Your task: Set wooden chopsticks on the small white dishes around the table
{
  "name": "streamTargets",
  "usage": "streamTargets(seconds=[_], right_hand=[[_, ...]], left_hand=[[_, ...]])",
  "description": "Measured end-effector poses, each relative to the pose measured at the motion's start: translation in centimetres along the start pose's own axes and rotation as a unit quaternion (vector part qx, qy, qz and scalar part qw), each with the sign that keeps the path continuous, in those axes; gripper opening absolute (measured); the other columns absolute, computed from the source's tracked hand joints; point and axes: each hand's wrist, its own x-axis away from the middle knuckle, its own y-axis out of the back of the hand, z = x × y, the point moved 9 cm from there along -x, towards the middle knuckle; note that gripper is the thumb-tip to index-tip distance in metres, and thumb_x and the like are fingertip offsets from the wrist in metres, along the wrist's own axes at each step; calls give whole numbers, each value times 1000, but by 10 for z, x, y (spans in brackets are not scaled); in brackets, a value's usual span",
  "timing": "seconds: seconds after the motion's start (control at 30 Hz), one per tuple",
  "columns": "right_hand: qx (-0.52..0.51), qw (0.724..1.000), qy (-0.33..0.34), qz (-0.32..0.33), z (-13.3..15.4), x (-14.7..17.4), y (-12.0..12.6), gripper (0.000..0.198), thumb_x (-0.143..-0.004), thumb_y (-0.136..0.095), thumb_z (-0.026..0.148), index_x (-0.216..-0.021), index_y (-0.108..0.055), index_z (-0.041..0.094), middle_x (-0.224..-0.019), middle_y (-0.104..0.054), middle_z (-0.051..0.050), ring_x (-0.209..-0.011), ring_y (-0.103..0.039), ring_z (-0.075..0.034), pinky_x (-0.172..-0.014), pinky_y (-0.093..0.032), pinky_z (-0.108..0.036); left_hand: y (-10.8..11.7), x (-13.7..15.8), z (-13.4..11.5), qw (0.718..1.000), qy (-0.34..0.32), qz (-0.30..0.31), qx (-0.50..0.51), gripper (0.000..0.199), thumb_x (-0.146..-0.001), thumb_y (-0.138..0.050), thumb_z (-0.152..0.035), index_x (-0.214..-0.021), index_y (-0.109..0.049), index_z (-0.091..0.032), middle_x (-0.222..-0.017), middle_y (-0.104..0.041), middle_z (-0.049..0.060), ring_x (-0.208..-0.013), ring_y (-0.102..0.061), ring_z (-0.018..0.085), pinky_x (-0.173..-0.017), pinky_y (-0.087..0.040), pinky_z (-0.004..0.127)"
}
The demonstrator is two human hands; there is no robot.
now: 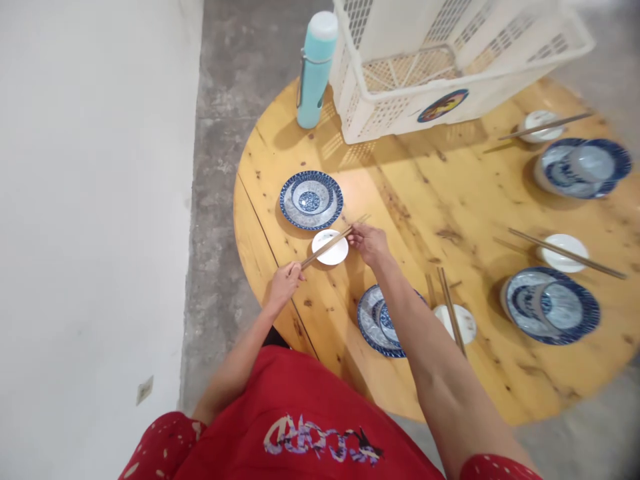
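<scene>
A pair of wooden chopsticks [324, 249] lies slantwise across a small white dish [330, 256] on the wooden table. At their lower left end, my left hand [286, 283] has its fingers closed on them. My right hand [369, 243] pinches near the upper right end, beside the dish's rim. Just above the dish sits a blue-and-white plate [286, 212] with a small bowl [311, 198] in its middle. Under my right forearm, another patterned plate with a bowl [370, 327] is partly hidden.
A white plastic crate [395, 110] and a light blue bottle [318, 70] stand at the table's far side. Rightward are more place settings: white dishes [564, 253] bearing chopsticks [453, 310], and stacked blue-patterned tableware [585, 313]. A white wall [95, 200] rises at left.
</scene>
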Motion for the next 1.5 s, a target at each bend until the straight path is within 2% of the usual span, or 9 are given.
streamTargets(seconds=[0.13, 0.57, 0.77, 1.0, 1.27, 1.5], right_hand=[[4, 1000, 3, 0, 2, 3, -2, 20, -88, -69, 19, -70, -62, 16, -59, -60, 1, -46, -57, -8, -45, -47, -16], [21, 1000, 7, 8, 2, 3, -2, 20, -87, -71, 20, -69, -63, 17, -59, -63, 1, -46, -58, -8, -44, -48, -16], [6, 1000, -2, 9, -2, 1, -2, 14, -88, -68, 17, -75, -70, 14, -60, -65, 0, -44, -59, -8, -41, -48, -14], [9, 1000, -7, -11, 3, 7, -3, 9, -86, -70, 13, -77, -72, 11, -59, -65, -1, -44, -58, -7, -41, -49, -13], [1, 1000, -8, -26, 3, 9, -1, 17, -87, -65, 9, -71, -69, 13, -55, -63, 0, -43, -58, -8, -42, -51, -14], [2, 1000, -5, -24, 0, 4, 1, 14, -85, -68, 10, -72, -68, 14, -59, -64, 0, -42, -58, -7, -43, -52, -15]], left_hand=[[1, -3, 2, 1000, 7, -4, -11, 40, -96, -41, -42, -69, -59, -18, -56, -49, -3, -51, -42, 10, -54, -31, 23], [-4, -9, 6, 999, -15, 7, -36, 35, -93, -44, -39, -70, -60, -18, -56, -50, -4, -52, -43, 10, -53, -32, 23], [-2, -7, 6, 998, -31, 15, -62, 35, -94, -43, -39, -71, -59, -18, -71, -64, 0, -60, -50, 11, -59, -36, 23], [-1, -7, 8, 994, -24, 22, -104, 34, -95, -40, -39, -78, -61, -19, -76, -68, 0, -64, -54, 11, -62, -39, 22], [-1, -9, 10, 997, -26, 20, -70, 32, -95, -42, -39, -81, -63, -19, -74, -65, -1, -61, -51, 11, -60, -38, 22], [-1, -5, 4, 997, -23, 22, -77, 36, -96, -42, -38, -72, -60, -18, -69, -63, -1, -60, -52, 11, -60, -38, 23]])
